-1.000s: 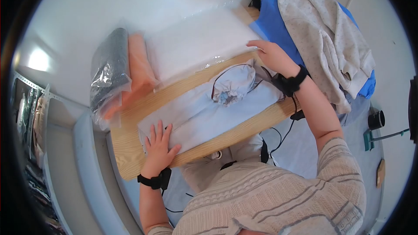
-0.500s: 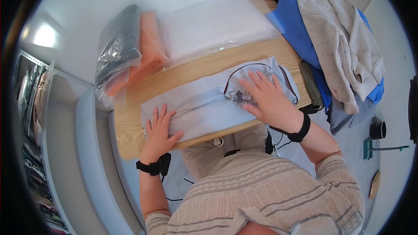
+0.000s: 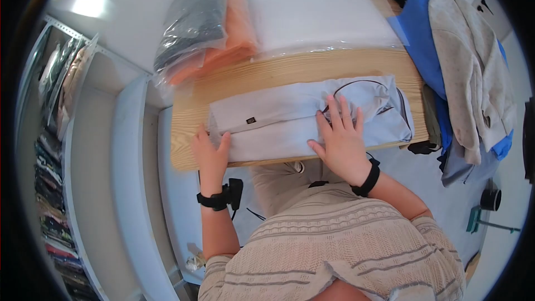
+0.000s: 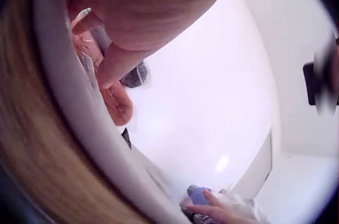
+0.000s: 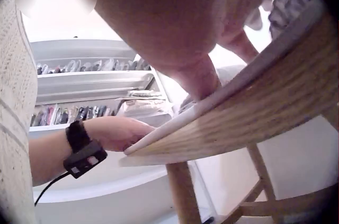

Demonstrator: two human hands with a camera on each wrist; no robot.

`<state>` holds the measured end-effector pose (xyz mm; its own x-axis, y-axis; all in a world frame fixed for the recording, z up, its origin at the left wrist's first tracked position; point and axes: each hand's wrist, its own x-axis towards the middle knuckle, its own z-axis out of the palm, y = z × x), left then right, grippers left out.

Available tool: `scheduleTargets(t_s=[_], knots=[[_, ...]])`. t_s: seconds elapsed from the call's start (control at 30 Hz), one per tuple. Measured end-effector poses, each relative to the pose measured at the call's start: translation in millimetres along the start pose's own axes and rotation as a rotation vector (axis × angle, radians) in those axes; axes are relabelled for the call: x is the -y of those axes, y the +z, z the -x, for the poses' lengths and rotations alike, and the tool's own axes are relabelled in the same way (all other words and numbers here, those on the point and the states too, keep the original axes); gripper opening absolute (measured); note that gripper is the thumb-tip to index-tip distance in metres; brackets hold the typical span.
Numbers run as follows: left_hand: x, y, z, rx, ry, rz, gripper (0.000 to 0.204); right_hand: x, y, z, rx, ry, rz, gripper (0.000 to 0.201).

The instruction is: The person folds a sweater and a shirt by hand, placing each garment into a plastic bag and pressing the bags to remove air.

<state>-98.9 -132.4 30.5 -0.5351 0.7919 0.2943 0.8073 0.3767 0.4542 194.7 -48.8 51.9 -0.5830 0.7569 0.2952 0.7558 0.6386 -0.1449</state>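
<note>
A light grey garment [image 3: 273,128], folded into a long strip with dark piping at its right end and a small dark label [image 3: 251,120], lies along the front of the wooden table [image 3: 312,64]. My right hand [image 3: 344,147] rests flat on its right half, fingers spread, partly covering the piped part. At the strip's left end is my left hand [image 3: 210,156], its thumb on the cloth and its fingers at the end edge. Most of those fingers are hidden, so I cannot tell whether they pinch the cloth. The left wrist view shows the thumb [image 4: 114,68] against the fabric.
Behind the garment lie a grey bagged bundle [image 3: 195,19], an orange one [image 3: 239,28] and clear plastic bags [image 3: 323,19]. A beige sweatshirt [image 3: 468,61] and blue cloth [image 3: 423,39] hang at the right. Shelving [image 3: 131,134] stands on the left.
My right hand has come from above the table's back right onto the garment, then leftward along it. The left hand has shifted toward the strip's left end, uncovering the label. The head view has turned.
</note>
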Motion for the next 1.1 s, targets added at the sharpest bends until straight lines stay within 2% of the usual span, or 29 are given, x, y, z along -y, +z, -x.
scheduleTargets(t_s=[0.07, 0.13, 0.17, 0.23, 0.27, 0.33, 0.37, 0.43, 0.47, 0.53, 0.57, 0.63, 0.67, 0.73, 0.83, 0.93, 1.03, 1.1], knots=[[2, 2, -3, -0.058, 0.039, -0.019, 0.068, 10, -2, -4, 0.005, -0.011, 0.046, 0.062], [-5, -5, -11, 0.128, -0.209, 0.239, 0.06, 20, 2, -10, -0.099, -0.057, -0.053, 0.064], [-6, -11, -13, 0.121, -0.212, 0.234, 0.06, 21, 10, -9, -0.102, -0.063, -0.059, 0.064], [-7, -20, -17, 0.305, -0.34, 0.348, 0.052, 19, 28, -7, -0.024, -0.015, -0.079, 0.064], [-5, -22, -17, 0.301, -0.342, 0.345, 0.052, 18, 28, -8, -0.025, -0.018, -0.083, 0.064], [-1, -25, -16, 0.47, -0.444, 0.513, 0.042, 18, 27, -6, -0.027, -0.032, -0.075, 0.064], [2, -23, -12, 0.468, -0.448, 0.509, 0.042, 17, 27, -6, -0.026, -0.034, -0.079, 0.064], [5, -14, -3, 0.173, -0.266, 0.633, 0.034, 17, 26, -6, -0.02, -0.035, -0.111, 0.064], [-5, -18, -3, 0.168, -0.261, 0.633, 0.034, 16, 26, -8, -0.026, -0.037, -0.111, 0.064], [-31, -34, -1, -0.071, 0.322, 0.161, 0.036, 16, 26, -6, -0.022, -0.045, -0.104, 0.063], [-31, -34, -1, -0.071, 0.321, 0.16, 0.036, 16, 26, -6, -0.021, -0.045, -0.105, 0.063], [-31, -36, -2, 0.25, 0.373, 0.204, 0.036, 16, 26, -6, -0.04, -0.048, -0.113, 0.064], [-28, -34, -3, 0.248, 0.375, 0.204, 0.036, 16, 25, -6, -0.042, -0.049, -0.113, 0.064], [-18, -27, -5, 0.259, 0.455, 0.094, 0.021, 17, 22, -6, -0.074, -0.05, -0.129, 0.066], [-11, -25, -10, 0.242, 0.438, 0.085, 0.014, 18, 20, -5, -0.107, -0.004, -0.145, 0.07], [2, -18, -11, 0.154, 0.428, 0.125, 0.013, 18, 19, -3, -0.117, 0.054, -0.137, 0.07], [1, -17, -9, 0.162, 0.411, 0.16, 0.009, 17, 23, -2, -0.091, 0.069, -0.157, 0.069], [-3, -18, -7, 0.173, 0.391, 0.185, 0.008, 15, 9, -2, -0.065, 0.053, -0.179, 0.067]])
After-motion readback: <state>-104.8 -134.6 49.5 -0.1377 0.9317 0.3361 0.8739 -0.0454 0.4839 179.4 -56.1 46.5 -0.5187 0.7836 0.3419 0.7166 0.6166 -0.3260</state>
